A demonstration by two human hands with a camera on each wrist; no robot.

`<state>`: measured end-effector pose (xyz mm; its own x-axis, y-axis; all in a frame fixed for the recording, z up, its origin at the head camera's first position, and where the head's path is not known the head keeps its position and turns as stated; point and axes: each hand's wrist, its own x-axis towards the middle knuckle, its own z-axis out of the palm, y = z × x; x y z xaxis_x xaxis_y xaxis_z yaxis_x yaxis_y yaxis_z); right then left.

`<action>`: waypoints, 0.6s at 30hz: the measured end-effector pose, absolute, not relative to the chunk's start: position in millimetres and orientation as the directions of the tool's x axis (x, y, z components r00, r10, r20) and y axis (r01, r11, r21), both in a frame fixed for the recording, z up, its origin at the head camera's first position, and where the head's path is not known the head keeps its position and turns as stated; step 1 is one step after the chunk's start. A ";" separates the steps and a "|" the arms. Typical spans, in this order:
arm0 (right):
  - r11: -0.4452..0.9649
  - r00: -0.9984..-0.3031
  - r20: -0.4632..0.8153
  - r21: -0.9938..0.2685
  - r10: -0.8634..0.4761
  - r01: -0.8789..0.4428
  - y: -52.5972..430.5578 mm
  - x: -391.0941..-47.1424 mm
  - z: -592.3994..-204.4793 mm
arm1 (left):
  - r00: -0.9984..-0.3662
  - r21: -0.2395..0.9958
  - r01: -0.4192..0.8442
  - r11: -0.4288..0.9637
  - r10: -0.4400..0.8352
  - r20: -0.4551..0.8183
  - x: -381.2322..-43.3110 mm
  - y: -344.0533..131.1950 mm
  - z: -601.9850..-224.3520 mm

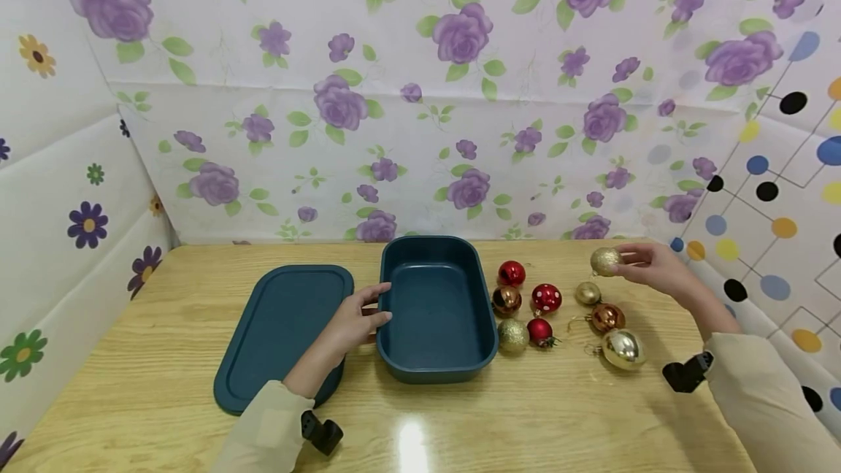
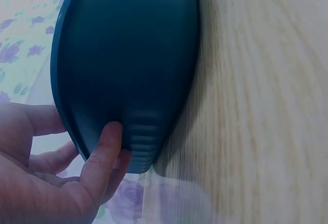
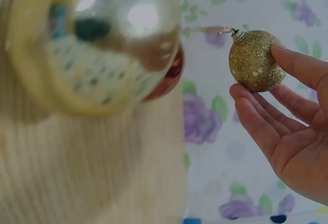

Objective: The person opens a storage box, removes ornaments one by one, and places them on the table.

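Note:
My left hand (image 1: 352, 320) grips the left wall of a dark teal rectangular box (image 1: 436, 374), with fingers on both sides of the rim. In the left wrist view the box's ribbed outer wall (image 2: 128, 55) shows beside the fingers. At the right, my right hand (image 1: 653, 268) pinches a gold glitter Christmas ball (image 3: 256, 62) between thumb and fingers, held above the table. Beneath and in front of it lie a small gold ball (image 1: 588, 293), a copper ball (image 1: 607, 317) and a large shiny gold ball (image 1: 623, 350).
A matching teal lid (image 1: 282, 334) lies flat left of the box. Along the box's right side sit several baubles: a red one (image 1: 511, 273), a copper one (image 1: 507, 301), a dotted red one (image 1: 546, 298), another red one (image 1: 540, 331) and a gold glitter one (image 1: 513, 336). Flowered cloth (image 1: 420, 130) hangs behind.

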<state>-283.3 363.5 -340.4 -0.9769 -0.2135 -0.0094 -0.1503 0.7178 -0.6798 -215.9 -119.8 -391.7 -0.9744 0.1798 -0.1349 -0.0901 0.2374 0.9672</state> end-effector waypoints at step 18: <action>0.736 -0.977 -0.170 -0.676 -0.126 0.023 407.0 -290.6 -390.1 | -0.974 0.963 -0.089 0.253 0.182 -0.138 -215.3 -119.8 -390.7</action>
